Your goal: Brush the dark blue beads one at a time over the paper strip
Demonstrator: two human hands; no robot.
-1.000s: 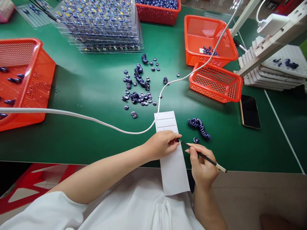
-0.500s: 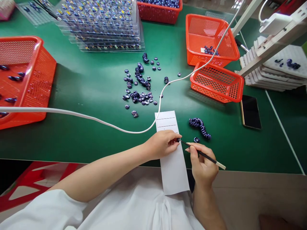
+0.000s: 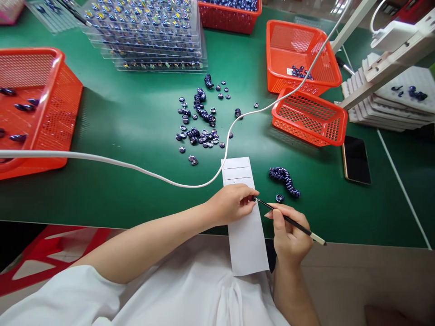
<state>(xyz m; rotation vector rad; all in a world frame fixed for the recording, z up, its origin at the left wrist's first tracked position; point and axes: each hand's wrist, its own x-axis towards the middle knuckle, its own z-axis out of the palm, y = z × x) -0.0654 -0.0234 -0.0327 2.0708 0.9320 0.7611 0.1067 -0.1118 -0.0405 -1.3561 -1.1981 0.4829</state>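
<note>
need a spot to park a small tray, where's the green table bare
Bare: the table between the left orange basket and scattered beads; also the strip between the white cable and the near edge, left of the forearm.

Crowded: around the paper, with both hands and the bead chain.

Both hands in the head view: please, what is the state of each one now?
Left hand: closed, pinching a small dark piece.
Right hand: closed on a thin black tool, its tip at the piece.
</note>
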